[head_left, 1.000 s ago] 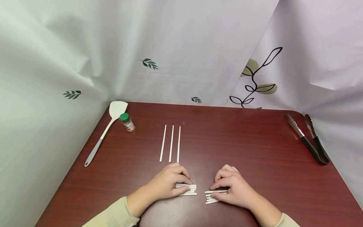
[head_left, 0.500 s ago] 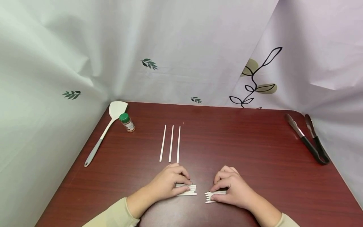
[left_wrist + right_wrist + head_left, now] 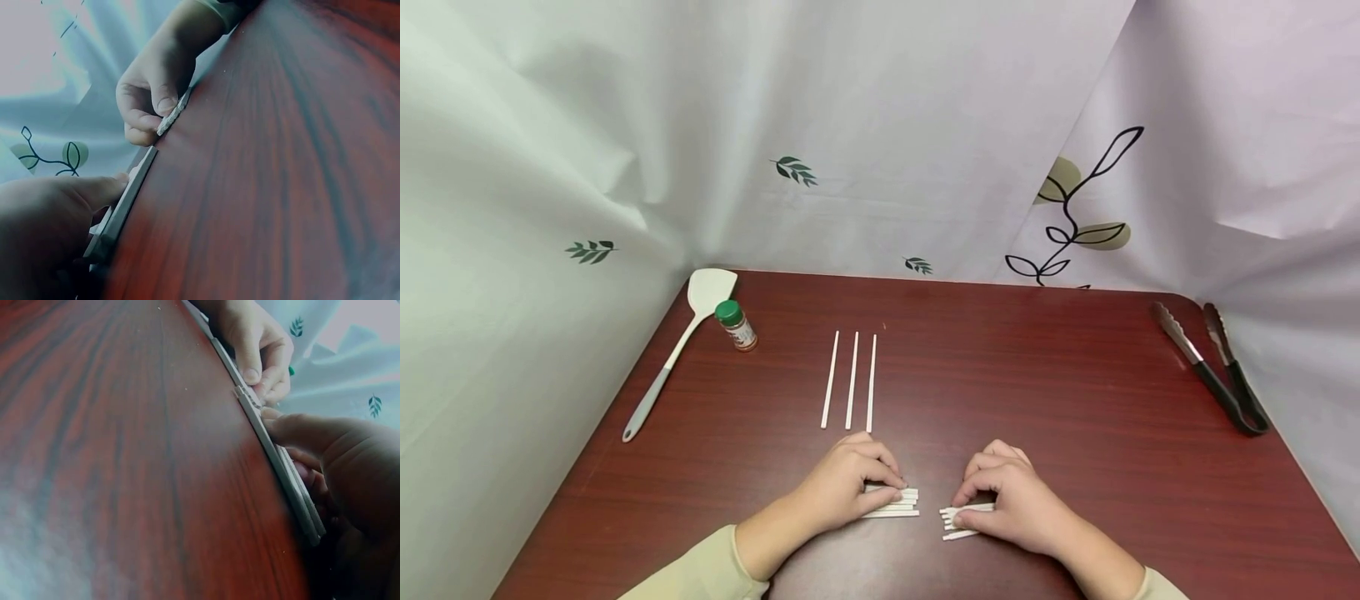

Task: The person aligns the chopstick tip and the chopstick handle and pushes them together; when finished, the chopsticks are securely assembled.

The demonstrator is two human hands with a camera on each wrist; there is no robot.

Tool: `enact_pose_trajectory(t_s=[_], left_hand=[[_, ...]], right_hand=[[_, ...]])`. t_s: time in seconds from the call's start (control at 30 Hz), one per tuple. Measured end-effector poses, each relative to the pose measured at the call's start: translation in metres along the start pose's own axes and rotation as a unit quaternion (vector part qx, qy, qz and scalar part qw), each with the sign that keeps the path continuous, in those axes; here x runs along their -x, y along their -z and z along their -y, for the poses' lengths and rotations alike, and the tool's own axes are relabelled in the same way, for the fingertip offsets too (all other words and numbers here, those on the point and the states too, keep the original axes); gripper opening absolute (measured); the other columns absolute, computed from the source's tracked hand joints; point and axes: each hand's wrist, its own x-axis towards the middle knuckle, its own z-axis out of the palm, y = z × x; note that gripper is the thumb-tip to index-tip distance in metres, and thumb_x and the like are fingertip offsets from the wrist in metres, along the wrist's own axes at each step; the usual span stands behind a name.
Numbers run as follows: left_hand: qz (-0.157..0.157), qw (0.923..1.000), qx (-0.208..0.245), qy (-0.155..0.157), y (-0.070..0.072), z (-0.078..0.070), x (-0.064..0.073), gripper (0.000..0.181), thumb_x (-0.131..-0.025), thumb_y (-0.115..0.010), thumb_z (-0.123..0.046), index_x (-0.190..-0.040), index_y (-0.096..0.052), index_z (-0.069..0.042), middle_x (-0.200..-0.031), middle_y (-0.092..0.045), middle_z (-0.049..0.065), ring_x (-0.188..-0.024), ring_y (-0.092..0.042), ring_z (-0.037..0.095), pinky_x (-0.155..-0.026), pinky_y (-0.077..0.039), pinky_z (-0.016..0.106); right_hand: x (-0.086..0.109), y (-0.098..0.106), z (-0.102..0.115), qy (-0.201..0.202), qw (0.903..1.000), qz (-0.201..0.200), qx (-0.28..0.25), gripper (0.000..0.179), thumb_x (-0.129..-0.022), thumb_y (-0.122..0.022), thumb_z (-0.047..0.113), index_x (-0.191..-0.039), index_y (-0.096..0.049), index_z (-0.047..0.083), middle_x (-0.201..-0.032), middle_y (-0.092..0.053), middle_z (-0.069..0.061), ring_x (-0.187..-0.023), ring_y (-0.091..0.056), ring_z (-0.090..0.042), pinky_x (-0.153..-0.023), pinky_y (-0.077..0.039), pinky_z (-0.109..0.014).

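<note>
My left hand (image 3: 850, 482) rests low on the table, its thumb and fingers gripping a bundle of white sticks (image 3: 910, 505) that lie sideways. To its right, across a small gap, my right hand (image 3: 1017, 498) pinches a second bundle of white sticks (image 3: 976, 507) between thumb and fingers. The nearest stick of that bundle (image 3: 958, 534) stands slightly apart at its left end. Each hand covers the far part of its sticks in the head view. The right wrist view shows the right-hand bundle (image 3: 275, 459) lying along the tabletop under the thumb.
Three white sticks (image 3: 852, 381) lie side by side beyond my left hand. A white spatula (image 3: 672, 358) and a green-capped spice jar (image 3: 737, 325) are at the left of the dark red table (image 3: 1037, 358). Black-handled tongs (image 3: 1217, 379) lie at the right edge. Hanging cloth (image 3: 887, 125) borders the back.
The fingers of my right hand have shifted slightly on their bundle; its fanned left ends drew closer together, then the nearest stick parted a little. My left hand has barely moved.
</note>
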Motion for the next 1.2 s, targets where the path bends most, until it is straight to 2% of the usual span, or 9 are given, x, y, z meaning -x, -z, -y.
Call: enact_pose_trajectory(t_s=[0.17, 0.33, 0.57, 0.7, 0.83, 0.9, 1.07, 1.2], left_hand=[[-0.001, 0.9999, -0.003, 0.017, 0.000, -0.005, -0.001, 0.009, -0.084, -0.091, -0.020, -0.091, -0.085, -0.021, -0.092, -0.072, -0.017, -0.087, -0.058, 0.003, -0.084, -0.048, 0.026], [0.007, 0.9991, -0.022, 0.036, -0.001, -0.007, -0.001, 0.009, -0.084, -0.090, -0.021, -0.090, -0.084, -0.023, -0.089, -0.068, -0.018, -0.087, -0.057, 0.003, -0.083, -0.048, 0.028], [0.039, 0.9963, -0.052, 0.056, -0.001, -0.012, -0.001, 0.006, -0.091, -0.083, -0.022, -0.093, -0.079, -0.024, -0.089, -0.063, -0.016, -0.091, -0.055, 0.006, -0.086, -0.047, 0.033], [0.044, 0.9955, -0.056, 0.062, -0.001, -0.013, 0.000, 0.003, -0.096, -0.078, -0.024, -0.095, -0.075, -0.024, -0.093, -0.064, -0.014, -0.095, -0.057, 0.007, -0.087, -0.047, 0.034], [0.026, 0.9962, -0.043, 0.070, -0.002, -0.013, 0.000, 0.005, -0.102, -0.071, -0.026, -0.100, -0.072, -0.022, -0.097, -0.067, -0.014, -0.096, -0.060, 0.007, -0.088, -0.047, 0.034], [0.007, 0.9974, -0.033, 0.063, -0.003, -0.013, 0.000, 0.003, -0.102, -0.070, -0.024, -0.102, -0.071, -0.021, -0.098, -0.069, -0.013, -0.096, -0.062, 0.007, -0.089, -0.048, 0.034], [-0.048, 0.9987, -0.016, 0.011, -0.006, -0.013, -0.003, 0.007, -0.099, -0.074, -0.018, -0.105, -0.072, -0.020, -0.100, -0.072, -0.012, -0.097, -0.067, 0.008, -0.093, -0.051, 0.034], [-0.078, 0.9966, 0.006, -0.026, -0.007, -0.012, -0.005, 0.010, -0.099, -0.075, -0.013, -0.106, -0.072, -0.019, -0.101, -0.072, -0.010, -0.096, -0.067, 0.007, -0.092, -0.052, 0.029]], right_hand=[[0.000, 0.001, 0.003, -0.018, 0.9998, 0.009, 0.003, 0.030, -0.071, -0.097, 0.028, -0.082, -0.072, 0.041, -0.085, -0.059, 0.031, -0.090, -0.046, 0.005, -0.084, -0.032, -0.034], [0.000, 0.001, 0.004, -0.014, 0.9998, 0.010, 0.008, 0.031, -0.073, -0.096, 0.025, -0.082, -0.070, 0.041, -0.086, -0.058, 0.031, -0.092, -0.047, 0.004, -0.085, -0.032, -0.036], [0.001, 0.001, 0.003, -0.002, 0.9995, 0.017, 0.026, 0.028, -0.084, -0.090, 0.028, -0.088, -0.065, 0.042, -0.088, -0.054, 0.032, -0.093, -0.045, 0.003, -0.088, -0.032, -0.037], [0.001, 0.000, 0.001, 0.000, 0.9995, 0.008, 0.032, 0.026, -0.091, -0.084, 0.026, -0.094, -0.062, 0.038, -0.090, -0.052, 0.030, -0.091, -0.045, 0.003, -0.088, -0.033, -0.035], [0.000, -0.001, 0.000, -0.005, 0.9997, -0.012, 0.020, 0.023, -0.096, -0.079, 0.020, -0.099, -0.061, 0.034, -0.092, -0.052, 0.026, -0.088, -0.048, 0.003, -0.088, -0.034, -0.031], [-0.001, -0.001, -0.001, 0.001, 0.9997, -0.020, 0.013, 0.021, -0.097, -0.078, 0.018, -0.102, -0.064, 0.032, -0.094, -0.055, 0.025, -0.087, -0.051, 0.003, -0.088, -0.036, -0.029], [-0.003, -0.001, -0.002, 0.056, 0.9976, -0.041, -0.004, 0.027, -0.095, -0.076, 0.006, -0.117, -0.076, 0.022, -0.098, -0.066, 0.018, -0.086, -0.055, 0.001, -0.084, -0.041, -0.023], [-0.006, -0.004, -0.003, 0.108, 0.9919, -0.061, -0.026, 0.027, -0.096, -0.074, 0.002, -0.120, -0.077, 0.015, -0.099, -0.068, 0.014, -0.087, -0.057, -0.002, -0.082, -0.045, -0.019]])
